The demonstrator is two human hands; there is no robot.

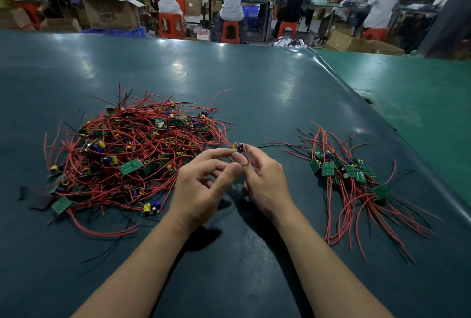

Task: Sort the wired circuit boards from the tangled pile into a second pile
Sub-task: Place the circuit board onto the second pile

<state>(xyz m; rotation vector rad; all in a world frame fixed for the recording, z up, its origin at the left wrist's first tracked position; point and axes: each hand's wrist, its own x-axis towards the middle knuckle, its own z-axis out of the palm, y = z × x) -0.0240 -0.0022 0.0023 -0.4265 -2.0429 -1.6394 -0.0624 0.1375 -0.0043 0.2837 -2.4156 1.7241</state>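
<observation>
Tangled pile (132, 154): left on the dark green counter (254, 83), red and black wires knotted around green circuit boards with yellow and blue parts.
Left hand (204, 190): fingers curled, fingertips meeting the right hand's at one small board (239, 147).
Held board: raised between both piles (red wire trailing back into the tangle).
Right hand (265, 180): pinching the same board and a red wire.
Second pile (356, 180): right, smaller, boards grouped, wires fanned toward the near edge.
</observation>
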